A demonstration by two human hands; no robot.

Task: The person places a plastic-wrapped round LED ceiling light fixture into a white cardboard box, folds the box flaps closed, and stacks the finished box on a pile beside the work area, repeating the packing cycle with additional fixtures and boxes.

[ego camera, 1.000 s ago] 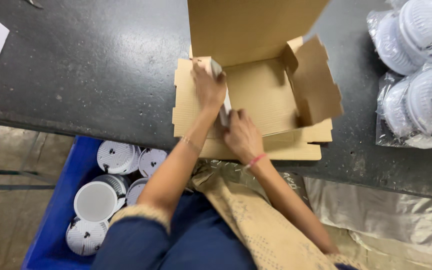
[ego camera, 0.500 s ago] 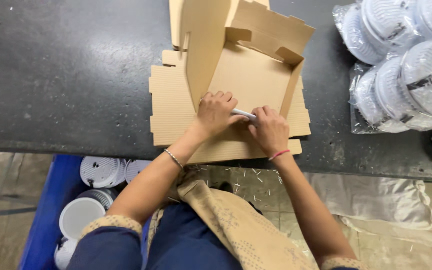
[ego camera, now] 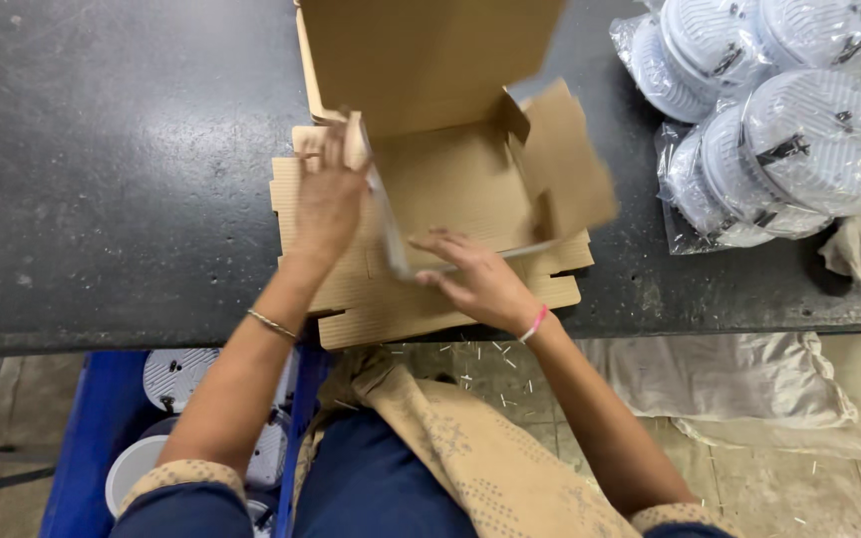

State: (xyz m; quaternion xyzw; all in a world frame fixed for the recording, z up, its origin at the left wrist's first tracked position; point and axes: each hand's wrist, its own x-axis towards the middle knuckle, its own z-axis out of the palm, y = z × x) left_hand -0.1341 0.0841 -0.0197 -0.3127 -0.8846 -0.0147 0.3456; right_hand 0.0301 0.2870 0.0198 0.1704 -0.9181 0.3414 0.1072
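cardboard box (ego camera: 450,189) on bench (ego camera: 112,169), near edge, centre | left hand (ego camera: 329,204) fingers pinching left side flap upright | right hand (ego camera: 480,279) fingers spread flat on box floor, nearer the right flap (ego camera: 565,169)

Left hand (ego camera: 329,199) blurred; box lid (ego camera: 430,55) cut off above.

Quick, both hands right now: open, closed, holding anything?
Left hand: blurred, against the left flap of the cardboard box; grip cannot be told.
Right hand: open, fingers spread flat on the box's front edge, gripping nothing.
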